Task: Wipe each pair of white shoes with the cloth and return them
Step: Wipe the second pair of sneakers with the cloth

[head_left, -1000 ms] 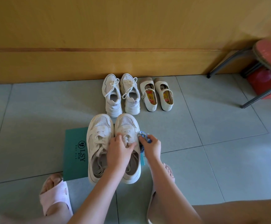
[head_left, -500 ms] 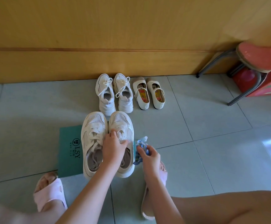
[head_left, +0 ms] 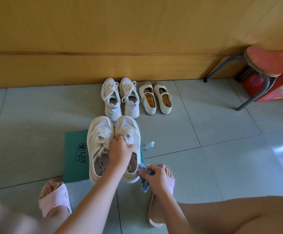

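Right now my left hand (head_left: 120,152) presses on the laces of the right sneaker (head_left: 129,125), fingers spread rather than clenched, pinning it on the green board (head_left: 75,149) beside its mate (head_left: 98,132). My right hand (head_left: 157,176) pinches the bunched blue cloth (head_left: 144,168) against the sneaker's outer heel. To do this well, I judge I should bear down with the left so the shoe cannot skid, then draw the cloth along the sole edge in short firm strokes.

left grip (head_left: 120,152) palm down, fingers spread | right grip (head_left: 156,176) curled round cloth (head_left: 144,186) (both arms extended)
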The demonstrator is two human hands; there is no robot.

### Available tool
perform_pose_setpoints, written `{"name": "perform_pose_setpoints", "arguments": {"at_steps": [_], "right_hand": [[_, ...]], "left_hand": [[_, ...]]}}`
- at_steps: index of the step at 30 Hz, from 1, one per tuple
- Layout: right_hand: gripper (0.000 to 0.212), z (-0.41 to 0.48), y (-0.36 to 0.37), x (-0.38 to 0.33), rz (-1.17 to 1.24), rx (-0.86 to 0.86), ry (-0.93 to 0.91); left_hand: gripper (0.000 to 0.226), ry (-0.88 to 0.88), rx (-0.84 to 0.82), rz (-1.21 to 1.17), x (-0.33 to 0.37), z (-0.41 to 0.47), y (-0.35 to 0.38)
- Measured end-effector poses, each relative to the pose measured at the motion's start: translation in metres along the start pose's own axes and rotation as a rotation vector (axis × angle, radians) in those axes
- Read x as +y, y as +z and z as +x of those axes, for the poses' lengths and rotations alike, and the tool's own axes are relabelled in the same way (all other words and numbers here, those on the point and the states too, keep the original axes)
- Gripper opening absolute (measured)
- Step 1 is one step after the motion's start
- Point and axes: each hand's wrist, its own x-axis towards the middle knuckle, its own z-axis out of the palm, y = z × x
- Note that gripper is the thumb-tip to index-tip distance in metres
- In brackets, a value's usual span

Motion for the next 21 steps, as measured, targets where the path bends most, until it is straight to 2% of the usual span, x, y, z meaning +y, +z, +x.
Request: {"name": "perform_pose_setpoints", "arguments": {"at_steps": [3,5,7,9,11,13,16,20,21], "right_hand": [[0.007,0.004,-0.006,0.0,0.093,-0.015,0.03],[0.004,0.008,-0.008,-0.006,0.225,0.048,0.014],[0.016,0.016,-0.009,-0.016,0.325,0.123,-0.055],[0.023,0.024,-0.008,-0.033,0.415,0.12,-0.1],[0.027,0.03,-0.005,-0.048,0.506,0.057,-0.116],[0.026,0.035,0.002,-0.058,0.588,-0.01,-0.115],[0.025,0.038,0.013,-0.071,0.47,-0.02,-0.17],[0.008,0.042,0.027,-0.079,0.179,0.032,-0.281],[0.01,0.042,0.029,-0.08,0.132,0.052,-0.283]], "left_hand": [[0.055,-0.025,-0.053,0.008,0.003,0.0,-0.005],[0.046,-0.011,-0.059,-0.027,0.007,-0.003,-0.014],[0.034,0.061,0.002,-0.137,0.01,-0.009,-0.03],[0.031,0.093,-0.001,-0.316,0.014,-0.015,-0.051],[0.03,0.058,-0.141,-0.568,0.016,-0.019,-0.068],[0.027,-0.073,-0.333,-0.863,0.017,-0.023,-0.08],[0.028,-0.193,-0.52,-1.131,0.014,-0.026,-0.09],[0.024,-0.231,-0.37,-1.263,0.004,-0.025,-0.093],[0.025,-0.259,-0.325,-1.275,0.0,-0.023,-0.093]]}}
